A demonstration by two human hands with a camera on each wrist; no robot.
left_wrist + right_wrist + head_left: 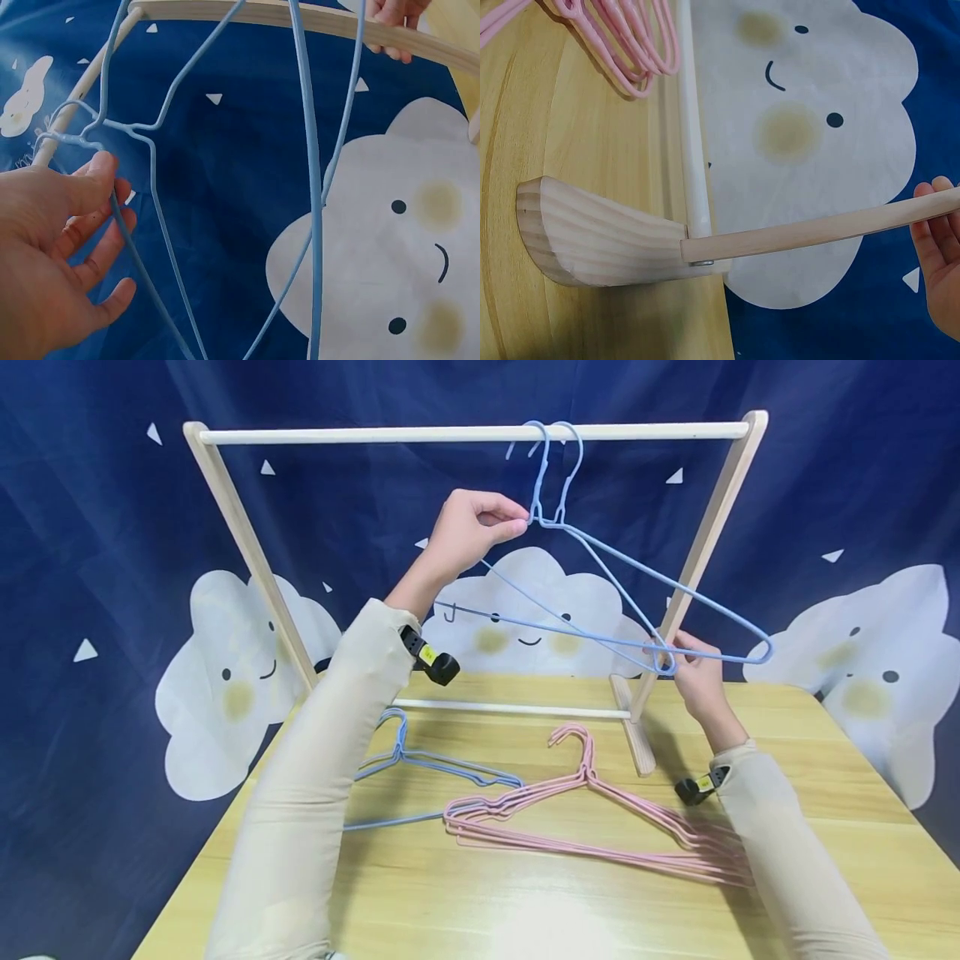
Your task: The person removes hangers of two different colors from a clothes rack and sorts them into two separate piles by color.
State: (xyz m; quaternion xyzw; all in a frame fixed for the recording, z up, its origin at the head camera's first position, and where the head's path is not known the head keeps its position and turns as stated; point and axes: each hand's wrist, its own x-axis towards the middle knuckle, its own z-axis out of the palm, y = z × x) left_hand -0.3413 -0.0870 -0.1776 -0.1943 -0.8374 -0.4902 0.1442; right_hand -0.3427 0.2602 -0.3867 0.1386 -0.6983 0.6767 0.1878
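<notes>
Two blue wire hangers hang by their hooks from the rod (337,437) of a wooden clothes rack. My left hand (468,531) pinches one blue hanger (539,485) just below its hook, between thumb and index finger; the other fingers stay loosely spread in the left wrist view. Close beside it hangs the second blue hanger (574,464). Lower down, my right hand (701,681) holds the right upright (817,229) of the rack, fingers behind the wood. The hangers' lower right ends pass in front of that hand in the head view.
Pink hangers (585,768) lie stacked on the wooden table (450,902). Left of them are more blue hangers (401,752), partly hidden by my left sleeve. The rack's right foot (636,739) stands near the table's back edge. A blue cloud-patterned curtain (420,393) hangs behind.
</notes>
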